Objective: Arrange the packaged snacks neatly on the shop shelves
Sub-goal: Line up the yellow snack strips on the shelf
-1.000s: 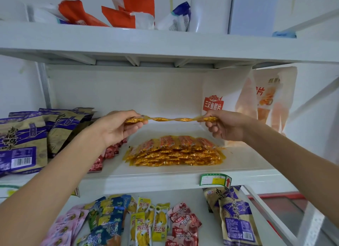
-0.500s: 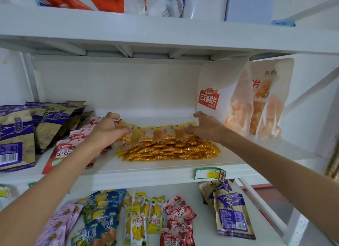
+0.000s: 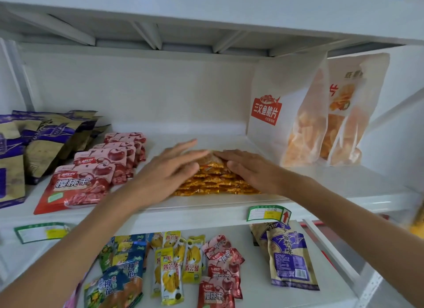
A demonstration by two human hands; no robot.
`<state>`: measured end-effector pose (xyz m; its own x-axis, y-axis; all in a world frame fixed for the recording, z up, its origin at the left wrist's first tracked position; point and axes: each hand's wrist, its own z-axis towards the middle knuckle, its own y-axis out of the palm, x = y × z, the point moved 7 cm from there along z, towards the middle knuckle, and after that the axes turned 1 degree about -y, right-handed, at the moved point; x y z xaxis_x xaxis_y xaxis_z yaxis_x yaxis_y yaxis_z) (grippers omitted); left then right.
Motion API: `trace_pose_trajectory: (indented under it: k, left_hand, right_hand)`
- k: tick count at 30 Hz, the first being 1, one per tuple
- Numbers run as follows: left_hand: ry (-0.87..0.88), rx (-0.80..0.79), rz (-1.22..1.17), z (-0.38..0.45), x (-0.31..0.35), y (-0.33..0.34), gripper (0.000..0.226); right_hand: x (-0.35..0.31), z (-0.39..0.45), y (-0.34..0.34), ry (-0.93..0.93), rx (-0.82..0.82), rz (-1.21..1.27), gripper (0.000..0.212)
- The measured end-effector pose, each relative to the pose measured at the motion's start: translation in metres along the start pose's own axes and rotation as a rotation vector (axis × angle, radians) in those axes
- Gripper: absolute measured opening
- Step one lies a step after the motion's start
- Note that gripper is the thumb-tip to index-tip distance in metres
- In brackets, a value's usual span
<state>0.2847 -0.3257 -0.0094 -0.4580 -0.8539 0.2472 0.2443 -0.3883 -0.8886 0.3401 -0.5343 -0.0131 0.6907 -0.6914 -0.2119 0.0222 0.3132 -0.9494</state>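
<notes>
- On the lower shelf (image 3: 259,291), nearest its front edge, lie blue-green packets (image 3: 119,282) towards the left, yellow mango packets (image 3: 171,273) in the middle and small red cherry packets (image 3: 221,271) just beside them; a purple-and-tan pouch (image 3: 290,259) lies apart towards the right edge.
- Two green-bordered price tags (image 3: 268,213) hang on the front edge of the middle shelf (image 3: 344,188).
- On the middle shelf, a little back from that edge, sits the stack of orange-gold snack strips (image 3: 213,181), roughly central.
- The left hand (image 3: 169,167) lies flat on the left part of the stack, fingers straight and spread, gripping nothing.
- The right hand (image 3: 250,167) lies flat on the right part, fingers straight and close together, thumb tucked against the packets; the two sets of fingertips nearly meet over the far end of the stack.
- Left of the stack, a row of red cherry pouches (image 3: 91,177) overlaps from front edge towards the back, and purple-and-tan bags (image 3: 43,142) stand by the left edge.
- Near the back right corner stand two tall white bags of orange crisps (image 3: 298,115), upright, one behind the other.
</notes>
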Motion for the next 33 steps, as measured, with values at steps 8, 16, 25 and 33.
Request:
trace_pose_trajectory:
  k: [8, 16, 25, 33]
  left_hand:
    - [0.14, 0.075, 0.144, -0.002, -0.007, 0.024, 0.058]
    - [0.175, 0.145, 0.292, -0.005, 0.004, 0.012, 0.062]
    - [0.209, 0.174, 0.297, 0.029, 0.071, -0.012, 0.062]
    - [0.211, 0.062, 0.297, 0.069, 0.113, 0.001, 0.076]
  right_hand:
    - [0.007, -0.01, 0.006, -0.02, 0.121, -0.076, 0.049]
    - [0.02, -0.02, -0.026, 0.047, 0.376, 0.402, 0.045]
    - [0.141, -0.018, -0.141, 0.831, 0.93, 0.008, 0.119]
    - [0.181, -0.025, -0.143, 0.885, 1.172, 0.439, 0.087]
